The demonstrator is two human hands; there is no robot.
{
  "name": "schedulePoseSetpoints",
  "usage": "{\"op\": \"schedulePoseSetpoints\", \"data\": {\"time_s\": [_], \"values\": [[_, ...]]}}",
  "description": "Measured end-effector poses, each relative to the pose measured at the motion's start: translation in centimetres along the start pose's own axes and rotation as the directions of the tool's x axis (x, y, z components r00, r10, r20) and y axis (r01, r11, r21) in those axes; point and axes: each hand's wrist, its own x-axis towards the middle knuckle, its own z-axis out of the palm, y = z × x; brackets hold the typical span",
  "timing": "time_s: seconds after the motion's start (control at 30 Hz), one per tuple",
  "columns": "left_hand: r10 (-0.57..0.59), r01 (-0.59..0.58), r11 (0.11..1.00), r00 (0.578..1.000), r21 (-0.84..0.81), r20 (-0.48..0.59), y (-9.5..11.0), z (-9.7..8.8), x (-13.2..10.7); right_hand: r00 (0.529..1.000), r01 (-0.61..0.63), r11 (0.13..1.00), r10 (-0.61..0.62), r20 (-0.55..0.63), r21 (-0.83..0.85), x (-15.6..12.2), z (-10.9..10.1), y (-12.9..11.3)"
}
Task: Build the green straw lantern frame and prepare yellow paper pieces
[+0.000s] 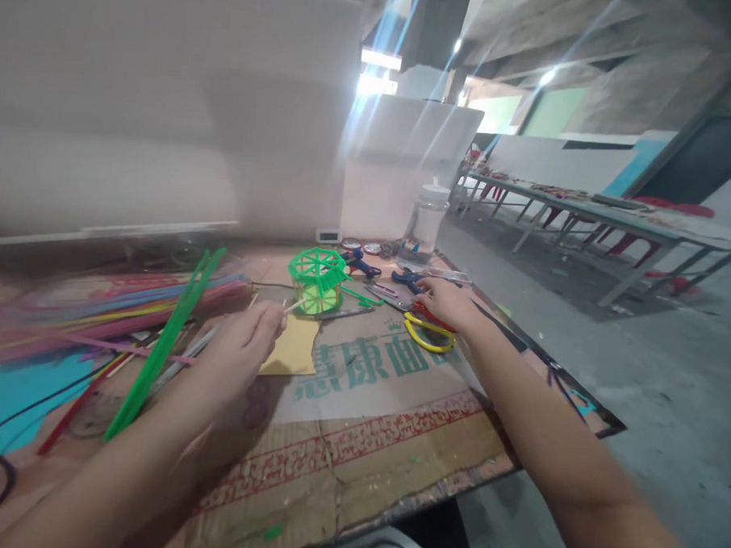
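Note:
My left hand (247, 345) is closed in a pinch on a thin pale stick (295, 305) whose tip points at a small green straw-built lantern frame (317, 280) standing on the cardboard. Long green straws (162, 346) lie across my left wrist. My right hand (446, 302) reaches far forward, palm down with fingers curled, onto a cluster of tools, touching red-handled scissors (431, 316) just above yellow-handled scissors (427, 335). What the right fingers grip is hidden.
A flattened cardboard sheet (383, 420) with green and red print covers the table. A pile of coloured straws (98, 303) lies at left, a yellow paper piece (293, 347) in the middle. Blue-handled scissors (359, 266) and a clear plastic jar (427, 224) stand behind. White foam boards (167, 104) rise at the back.

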Motion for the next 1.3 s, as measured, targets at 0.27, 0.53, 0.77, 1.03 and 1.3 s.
{"op": "schedulePoseSetpoints", "data": {"time_s": [0.27,0.53,0.77,1.03,1.3], "values": [[0.005,0.002,0.997,0.995,-0.082,0.096,1.1,0.1,-0.7,0.973,0.151,0.986,-0.136,0.189,-0.065,-1.9,0.3,-0.3],[0.026,-0.012,0.974,0.998,-0.224,0.061,2.2,-0.2,-1.1,0.996,0.088,0.996,-0.088,-0.004,0.019,-1.5,0.0,-0.8],[-0.007,0.006,0.978,1.000,-0.207,-0.005,3.2,-0.1,-1.5,0.863,0.470,0.581,-0.459,-0.209,0.664,-6.9,-1.2,-6.9],[-0.078,0.057,0.982,0.991,-0.181,-0.108,3.7,-0.1,-2.1,0.832,0.403,0.501,-0.548,-0.079,0.766,-9.7,0.2,-11.4],[0.086,-0.088,0.996,0.996,-0.036,-0.032,4.1,-0.5,-1.7,0.798,0.340,0.424,-0.602,-0.019,0.839,-9.6,1.4,-11.7]]}}
